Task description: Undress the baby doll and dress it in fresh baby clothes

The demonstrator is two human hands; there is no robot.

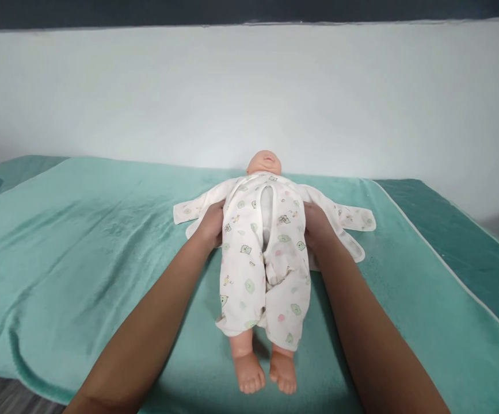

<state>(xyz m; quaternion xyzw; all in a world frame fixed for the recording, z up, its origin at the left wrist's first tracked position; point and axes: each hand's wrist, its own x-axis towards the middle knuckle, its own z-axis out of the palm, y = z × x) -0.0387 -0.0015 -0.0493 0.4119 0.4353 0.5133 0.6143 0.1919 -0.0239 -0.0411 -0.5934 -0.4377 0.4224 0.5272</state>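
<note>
A baby doll (265,164) lies on its back, head toward the wall and bare feet toward me. It wears white printed split-crotch pants (244,270), with an opening down the front. A matching white long-sleeved top (359,218) is spread beneath it, its sleeves out to both sides. My left hand (213,223) holds the doll's left-hand side in view, at the waist. On the opposite side, my right hand (317,223) grips it at the same height. The fingers of both hands are mostly hidden by the pants and the body.
A light green plush blanket (80,241) covers the surface, with wrinkles on the left. Darker green fabric (456,230) lies along the right. A white wall (249,92) rises behind the doll's head. Grey flooring (7,397) shows at the lower left.
</note>
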